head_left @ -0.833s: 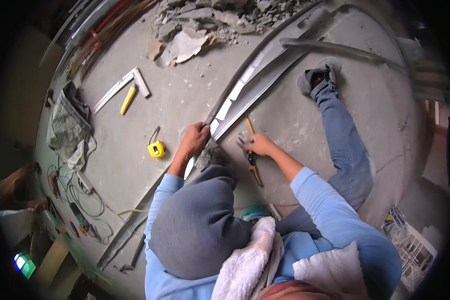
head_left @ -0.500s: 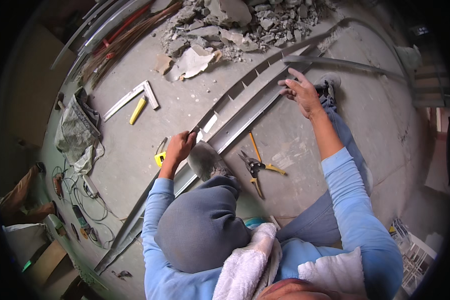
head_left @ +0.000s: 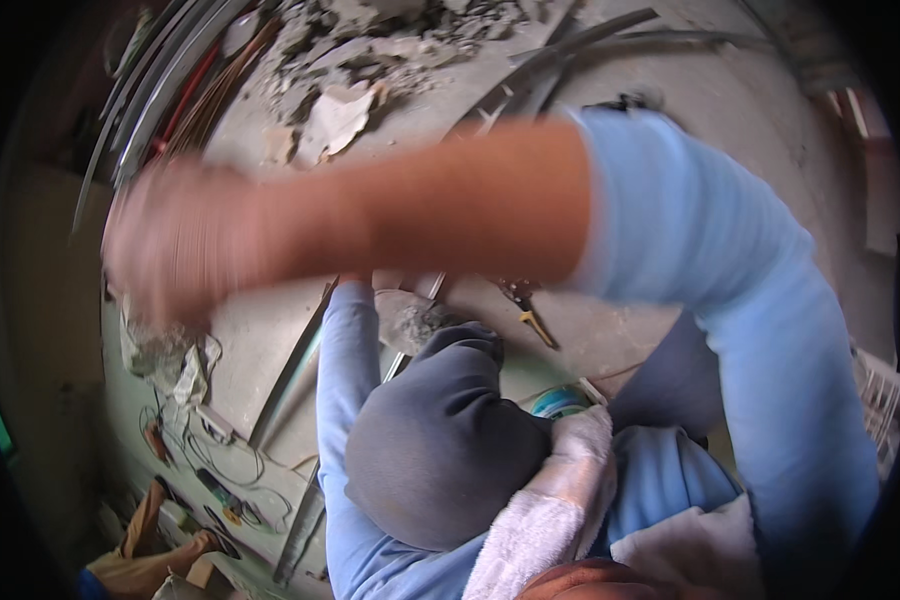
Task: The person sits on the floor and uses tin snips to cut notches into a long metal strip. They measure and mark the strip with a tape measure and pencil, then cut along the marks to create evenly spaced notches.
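Metal channel strip (head_left: 292, 365): long, thin, grey, lying on the concrete floor (head_left: 660, 90) and running from about 7 o'clock up toward the centre, where the arm crossing the view hides its upper run. More curved grey strips (head_left: 560, 50) lie at 12 to 1 o'clock.

Snips (head_left: 523, 305): dark blades, yellow handle, on the floor just right of centre, below the forearm.

Floor and room: dusty grey concrete; rubble heap (head_left: 400, 40) with a torn sheet of paper at 11 to 12 o'clock; bundled rods (head_left: 170, 90) at 10 o'clock; tangled cables (head_left: 220, 470) and small tools at 7 to 8 o'clock.

Right hand (head_left: 175, 240): swung across the view to 9 o'clock, forearm bare, blue sleeve pushed up; heavily blurred, so the state of its fingers cannot be told, nor whether it holds anything.

Left hand: blue sleeve (head_left: 345, 350) reaches up from 6 o'clock toward the centre; the hand itself is hidden behind the right forearm. A grey-clad knee (head_left: 435, 450) sits beside the sleeve.
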{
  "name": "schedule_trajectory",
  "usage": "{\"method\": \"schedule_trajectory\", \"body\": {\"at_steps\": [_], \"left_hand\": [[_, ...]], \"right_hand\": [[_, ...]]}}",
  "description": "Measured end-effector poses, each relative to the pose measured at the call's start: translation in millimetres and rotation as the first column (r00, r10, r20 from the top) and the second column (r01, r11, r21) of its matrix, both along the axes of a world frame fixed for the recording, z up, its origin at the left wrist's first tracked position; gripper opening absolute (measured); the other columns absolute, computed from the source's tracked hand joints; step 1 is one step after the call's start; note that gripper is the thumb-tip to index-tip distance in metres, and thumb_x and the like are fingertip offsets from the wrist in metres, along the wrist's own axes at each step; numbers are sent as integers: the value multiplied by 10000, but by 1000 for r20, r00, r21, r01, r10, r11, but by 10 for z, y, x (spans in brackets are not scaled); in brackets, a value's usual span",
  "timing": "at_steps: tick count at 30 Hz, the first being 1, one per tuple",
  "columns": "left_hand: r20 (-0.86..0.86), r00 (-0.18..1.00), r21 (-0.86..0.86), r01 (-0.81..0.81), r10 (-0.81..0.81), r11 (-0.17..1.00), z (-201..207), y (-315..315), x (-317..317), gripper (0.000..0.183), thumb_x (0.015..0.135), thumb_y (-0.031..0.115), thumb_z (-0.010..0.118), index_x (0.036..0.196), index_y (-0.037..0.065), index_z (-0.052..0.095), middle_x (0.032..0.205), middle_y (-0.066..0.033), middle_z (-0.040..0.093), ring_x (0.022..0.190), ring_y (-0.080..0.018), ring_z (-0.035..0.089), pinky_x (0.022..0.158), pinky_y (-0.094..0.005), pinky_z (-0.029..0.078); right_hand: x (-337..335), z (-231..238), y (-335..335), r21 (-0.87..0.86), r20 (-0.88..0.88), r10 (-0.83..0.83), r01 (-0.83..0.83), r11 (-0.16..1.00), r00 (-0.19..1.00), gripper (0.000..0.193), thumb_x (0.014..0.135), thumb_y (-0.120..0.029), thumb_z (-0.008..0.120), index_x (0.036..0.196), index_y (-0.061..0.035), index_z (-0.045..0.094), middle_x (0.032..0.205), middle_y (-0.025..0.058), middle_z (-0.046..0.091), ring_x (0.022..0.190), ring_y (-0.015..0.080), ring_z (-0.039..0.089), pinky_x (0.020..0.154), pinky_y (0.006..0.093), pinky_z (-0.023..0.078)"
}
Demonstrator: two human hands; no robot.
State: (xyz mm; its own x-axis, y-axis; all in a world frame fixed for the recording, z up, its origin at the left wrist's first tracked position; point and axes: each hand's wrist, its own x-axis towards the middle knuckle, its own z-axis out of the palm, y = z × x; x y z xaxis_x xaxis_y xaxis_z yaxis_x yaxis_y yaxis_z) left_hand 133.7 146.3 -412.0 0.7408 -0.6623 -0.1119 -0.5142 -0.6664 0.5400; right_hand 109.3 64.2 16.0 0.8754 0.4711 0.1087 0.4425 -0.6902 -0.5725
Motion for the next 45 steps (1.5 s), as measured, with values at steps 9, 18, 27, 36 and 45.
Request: {"method": "schedule_trajectory", "body": {"at_steps": [9, 18, 27, 36, 45], "left_hand": [[-56, 992, 340, -86, 111, 936, -16, -44, 39, 486, 939, 480, 647, 1202, 73, 675, 1215, -238, 659, 1124, -420, 655, 964, -502, 528], [226, 886, -264, -344, 405, 901, 568, 1231, -233, 336, 867, 152, 705, 1177, 25, 676, 1159, -219, 690, 1127, -391, 635, 959, -484, 518], [321, 788, 142, -589, 526, 796, 1632, 2959, -970, 385, 821, 52, 580, 1196, 22, 663, 1183, -236, 661, 1094, -392, 663, 961, -467, 525], [-102, 629, 446, -663, 770, 601, 355, 1927, -1306, 890, 804, 629, 758, 1334, -55, 551, 1380, -316, 512, 1236, -474, 581, 1004, -531, 508], [-3, 575, 293, -781, 818, 551, -220, 2067, -1299, 923, 701, 596, 859, 1252, -69, 532, 1303, -291, 513, 1179, -468, 558, 993, -520, 490]], "right_hand": [[-1345, 133, 754, 251, 20, 277, -273, 929, 961, 288, 773, -149, 695, 1041, -44, 708, 944, 129, 696, 888, 320, 694, 793, 439, 552], [-1550, 467, 387, -31, 78, 250, -248, 968, 965, 298, 735, -112, 666, 1023, -36, 664, 923, 144, 659, 888, 331, 679, 773, 457, 537], [-2657, -2258, -2138, -889, -393, -523, -168, 425, 756, 223, 894, -144, 606, 1038, -107, 772, 1097, 147, 764, 1001, 309, 746, 758, 480, 564], [-3452, -2699, -924, -529, -751, -252, -329, 782, 610, 299, 840, -166, 621, 1113, -83, 713, 1077, 181, 746, 1020, 346, 732, 829, 512, 575], [-2030, -3880, -1587, -635, -447, -851, 572, 519, 276, 427, 858, -425, 756, 1039, -41, 711, 1107, 209, 730, 1089, 396, 688, 930, 487, 551]]}}
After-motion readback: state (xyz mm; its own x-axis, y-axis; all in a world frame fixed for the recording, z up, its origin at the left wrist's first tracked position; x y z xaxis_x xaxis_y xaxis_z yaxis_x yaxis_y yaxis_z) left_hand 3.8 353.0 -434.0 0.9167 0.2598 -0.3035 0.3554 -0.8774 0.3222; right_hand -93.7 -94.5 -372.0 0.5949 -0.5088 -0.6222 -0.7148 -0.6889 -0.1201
